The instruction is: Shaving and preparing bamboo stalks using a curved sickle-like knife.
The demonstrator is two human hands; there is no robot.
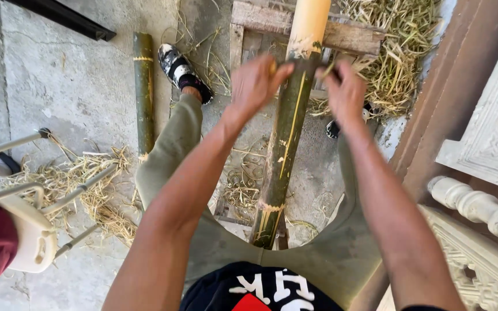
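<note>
A long green bamboo pole (283, 144) runs between my legs and away from me; its far part (309, 23) is stripped pale yellow. My left hand (255, 83) and my right hand (344, 92) are closed on the two ends of a scraping blade that lies across the pole where green meets yellow. The blade itself is mostly hidden by my fingers. The pole's far part rests on a rough wooden frame (353, 37).
A second green bamboo piece (144, 86) lies on the concrete floor at the left. Piles of bamboo shavings (402, 57) sit at the far right and at the left (87, 184). A plastic chair with metal legs (24, 219) stands at the left. Carved white stonework (485, 150) lines the right.
</note>
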